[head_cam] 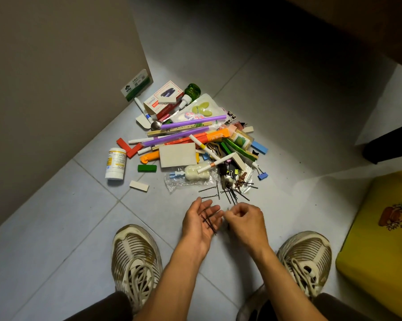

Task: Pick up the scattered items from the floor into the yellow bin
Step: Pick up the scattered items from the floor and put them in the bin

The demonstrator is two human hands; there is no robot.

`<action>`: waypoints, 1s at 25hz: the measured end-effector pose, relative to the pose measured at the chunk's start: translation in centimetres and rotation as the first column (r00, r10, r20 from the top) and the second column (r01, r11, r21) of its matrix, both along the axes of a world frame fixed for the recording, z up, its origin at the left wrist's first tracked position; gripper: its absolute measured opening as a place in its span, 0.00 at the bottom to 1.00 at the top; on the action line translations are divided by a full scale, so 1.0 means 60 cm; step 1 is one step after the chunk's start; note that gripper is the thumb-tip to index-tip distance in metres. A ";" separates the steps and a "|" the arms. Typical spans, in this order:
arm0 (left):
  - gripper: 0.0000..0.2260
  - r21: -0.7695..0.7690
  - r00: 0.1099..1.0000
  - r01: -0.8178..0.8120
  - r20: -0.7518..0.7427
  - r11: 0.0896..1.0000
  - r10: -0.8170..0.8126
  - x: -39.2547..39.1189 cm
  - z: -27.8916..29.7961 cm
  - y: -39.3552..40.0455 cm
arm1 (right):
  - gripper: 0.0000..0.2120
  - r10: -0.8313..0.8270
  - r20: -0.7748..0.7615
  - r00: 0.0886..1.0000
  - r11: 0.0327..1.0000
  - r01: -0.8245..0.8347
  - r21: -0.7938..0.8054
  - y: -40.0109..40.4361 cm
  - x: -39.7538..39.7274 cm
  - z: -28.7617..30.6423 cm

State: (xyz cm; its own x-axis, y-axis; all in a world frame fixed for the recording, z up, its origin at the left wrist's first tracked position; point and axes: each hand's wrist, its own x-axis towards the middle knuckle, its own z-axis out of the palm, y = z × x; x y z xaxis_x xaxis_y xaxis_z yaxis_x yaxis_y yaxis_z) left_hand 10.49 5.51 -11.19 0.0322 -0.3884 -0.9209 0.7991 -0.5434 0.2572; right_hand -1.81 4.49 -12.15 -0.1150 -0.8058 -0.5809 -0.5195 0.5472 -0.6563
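The left hand [201, 224] lies palm up, fingers [212, 210] relaxed and spread, with a few dark hairpins [209, 222] resting across the palm. Just beside it, the right hand [245, 222] has its fingers [236, 213] curled; whether they pinch anything cannot be told. More loose hairpins [230, 193] lie on the floor [56, 239] just beyond both sets of fingertips, at the near edge of the scattered pile [190, 140]. The yellow bin [380, 251] stands well off to the right of the right hand.
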 end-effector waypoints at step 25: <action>0.13 0.014 0.995 0.045 0.091 0.999 -0.046 0.010 -0.003 -0.002 | 0.11 0.410 -0.714 0.567 0.775 -0.629 -0.054 -0.031 0.004 -0.024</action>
State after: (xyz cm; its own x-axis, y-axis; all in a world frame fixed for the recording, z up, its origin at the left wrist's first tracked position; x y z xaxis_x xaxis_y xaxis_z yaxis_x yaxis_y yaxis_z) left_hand 11.11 5.39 -11.38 0.0987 -0.3800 -0.9197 0.7471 -0.5822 0.3207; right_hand -1.54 2.60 -13.61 0.1330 -0.9508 -0.2798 -0.9877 -0.1037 -0.1171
